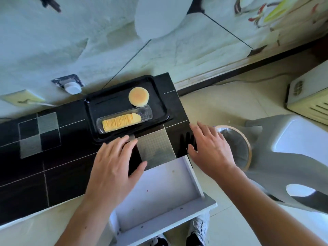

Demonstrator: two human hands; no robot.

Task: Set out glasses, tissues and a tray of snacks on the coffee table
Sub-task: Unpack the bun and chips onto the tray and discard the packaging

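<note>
A black rectangular tray (159, 102) rests on the dark tiled counter (53, 162) near its right end. On the tray lie a round yellow cake (138, 96) and a clear plastic pack of stacked yellow crisps (124, 119). My left hand (115, 162) hovers just in front of the tray's near edge, fingers spread, holding nothing. My right hand (211, 150) is at the counter's right corner, open with fingers apart. No glasses or tissues are in view.
A white drawer (159, 190) stands pulled out below the counter, with nothing in it. A lined waste bin (239, 148) sits on the floor to the right, beside a white plastic stool (292, 153). A wall plug (71, 87) is behind the tray. My shoes (198, 231) are below.
</note>
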